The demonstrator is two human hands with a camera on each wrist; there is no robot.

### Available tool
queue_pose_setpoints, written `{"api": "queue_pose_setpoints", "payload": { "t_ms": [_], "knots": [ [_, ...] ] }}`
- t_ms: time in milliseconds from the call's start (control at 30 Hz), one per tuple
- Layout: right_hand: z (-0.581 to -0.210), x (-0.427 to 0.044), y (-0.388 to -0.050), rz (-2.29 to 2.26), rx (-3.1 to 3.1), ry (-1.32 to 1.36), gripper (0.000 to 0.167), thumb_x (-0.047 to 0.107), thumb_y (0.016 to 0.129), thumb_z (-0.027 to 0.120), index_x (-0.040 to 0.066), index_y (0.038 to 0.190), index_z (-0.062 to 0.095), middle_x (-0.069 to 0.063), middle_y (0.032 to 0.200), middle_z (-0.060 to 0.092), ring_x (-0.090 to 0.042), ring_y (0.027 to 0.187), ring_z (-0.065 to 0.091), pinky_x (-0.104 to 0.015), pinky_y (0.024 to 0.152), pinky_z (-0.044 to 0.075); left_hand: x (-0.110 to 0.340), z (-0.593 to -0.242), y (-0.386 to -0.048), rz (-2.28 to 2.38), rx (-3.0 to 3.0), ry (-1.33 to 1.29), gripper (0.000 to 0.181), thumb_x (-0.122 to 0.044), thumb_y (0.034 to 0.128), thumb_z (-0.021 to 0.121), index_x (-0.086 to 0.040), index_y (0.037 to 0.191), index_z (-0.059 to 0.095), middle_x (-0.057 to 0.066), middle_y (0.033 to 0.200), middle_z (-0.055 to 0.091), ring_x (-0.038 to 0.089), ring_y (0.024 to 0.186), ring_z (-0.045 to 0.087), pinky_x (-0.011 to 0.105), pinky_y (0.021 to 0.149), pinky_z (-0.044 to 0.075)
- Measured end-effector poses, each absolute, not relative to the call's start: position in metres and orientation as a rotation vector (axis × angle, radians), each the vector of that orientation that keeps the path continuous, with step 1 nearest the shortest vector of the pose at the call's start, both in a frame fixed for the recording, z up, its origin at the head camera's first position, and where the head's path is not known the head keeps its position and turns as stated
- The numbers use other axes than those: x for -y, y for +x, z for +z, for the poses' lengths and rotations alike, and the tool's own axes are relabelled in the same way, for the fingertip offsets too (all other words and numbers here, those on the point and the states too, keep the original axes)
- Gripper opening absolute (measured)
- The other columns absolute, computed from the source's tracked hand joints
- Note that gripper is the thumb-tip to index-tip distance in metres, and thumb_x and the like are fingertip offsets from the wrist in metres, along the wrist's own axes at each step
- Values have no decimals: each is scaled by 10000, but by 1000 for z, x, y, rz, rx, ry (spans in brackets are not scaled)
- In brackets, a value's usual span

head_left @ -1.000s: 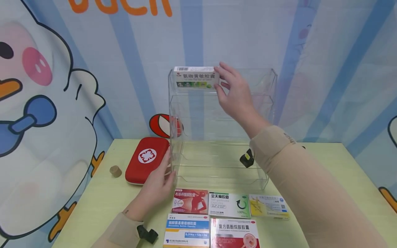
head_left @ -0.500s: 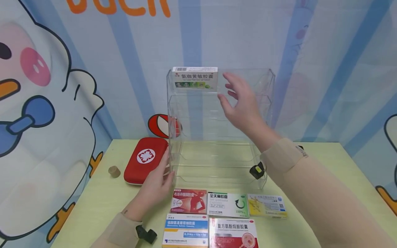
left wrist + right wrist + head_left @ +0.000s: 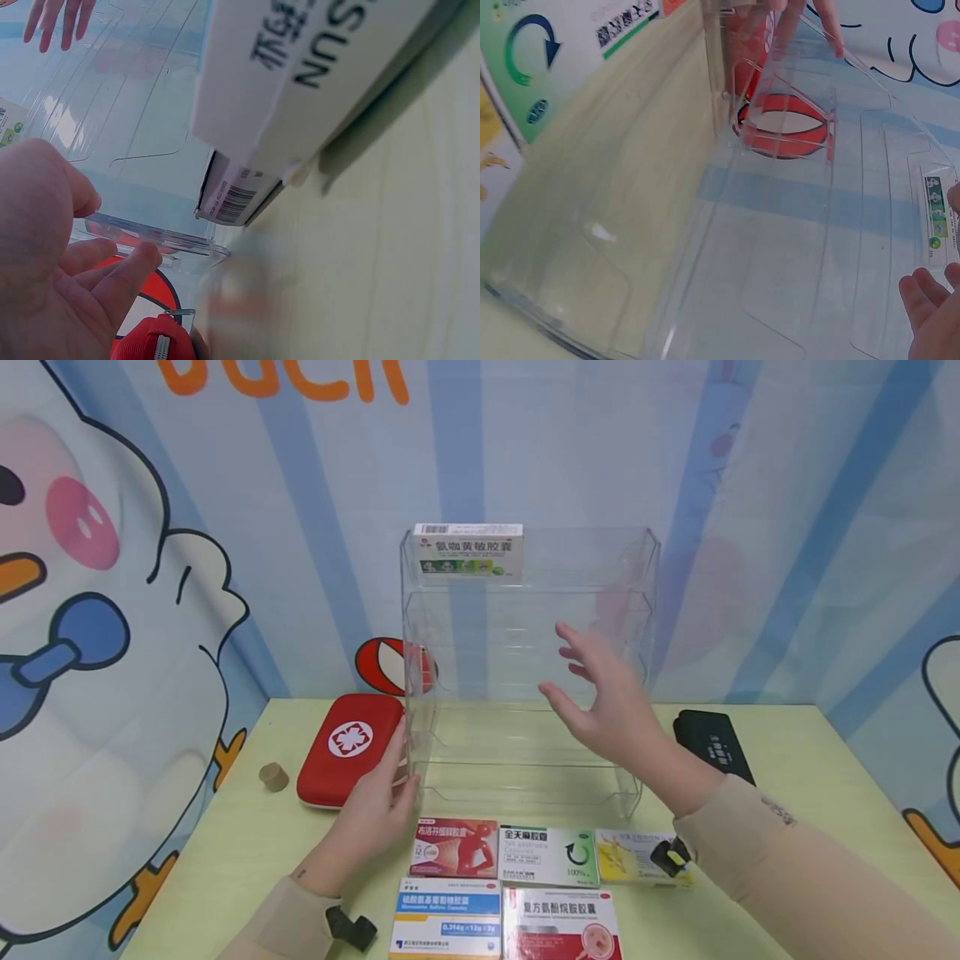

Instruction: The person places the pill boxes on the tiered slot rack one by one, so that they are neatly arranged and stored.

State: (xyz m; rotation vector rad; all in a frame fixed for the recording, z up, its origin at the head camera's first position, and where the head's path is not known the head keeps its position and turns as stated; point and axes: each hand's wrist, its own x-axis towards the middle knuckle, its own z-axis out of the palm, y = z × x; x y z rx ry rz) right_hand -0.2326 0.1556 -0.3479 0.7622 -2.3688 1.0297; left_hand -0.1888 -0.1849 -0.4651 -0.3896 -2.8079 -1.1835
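Observation:
A clear tiered rack (image 3: 525, 585) stands upright on the table, a white and green medicine box (image 3: 468, 556) at the left of its top tier. My left hand (image 3: 378, 806) holds the rack's lower left side; in the left wrist view the thumb and fingers of that hand (image 3: 67, 247) lie on either side of the clear edge (image 3: 157, 234). My right hand (image 3: 611, 702), fingers spread and holding nothing, hovers before the middle tiers. Five boxes lie in front of the rack: red (image 3: 453, 849), white-green (image 3: 549, 857), yellow (image 3: 630, 852), blue-white (image 3: 446, 914) and red-white (image 3: 561, 922).
A red zipped case (image 3: 351, 752) lies beside the left hand, with a small brown cylinder (image 3: 273, 777) to its left. Behind the right forearm is a black case (image 3: 714, 743). A patterned backdrop (image 3: 315, 527) hangs behind the table.
My right hand has let go of the white and green box and moved down and to the right. The box stays on the top tier, and my left hand keeps its hold.

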Motion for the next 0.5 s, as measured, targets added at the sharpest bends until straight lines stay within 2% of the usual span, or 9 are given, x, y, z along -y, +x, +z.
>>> {"api": "queue_pose_setpoints", "payload": {
  "t_ms": [300, 500],
  "knots": [
    [-391, -175, -183, 975, 2519, 773, 844, 175, 1000, 825, 95, 1712, 379, -169, 1696, 511, -369, 1440, 649, -502, 1152, 590, 185, -465, -189, -1193, 2811, -379, 1028, -168, 1067, 707, -411, 1776, 2, 114, 1752, 455, 405, 1527, 576, 539, 1105, 610],
    [-414, -183, -145, 962, 2676, 795, 861, 241, 975, 860, 101, 1695, 410, -120, 1669, 556, -326, 1423, 663, -476, 1123, 615, 185, -465, -189, -1185, 2817, -384, 1020, -177, 1073, 698, -398, 1778, -5, 125, 1756, 445, 419, 1519, 580, 546, 1106, 610]
  ]
}}
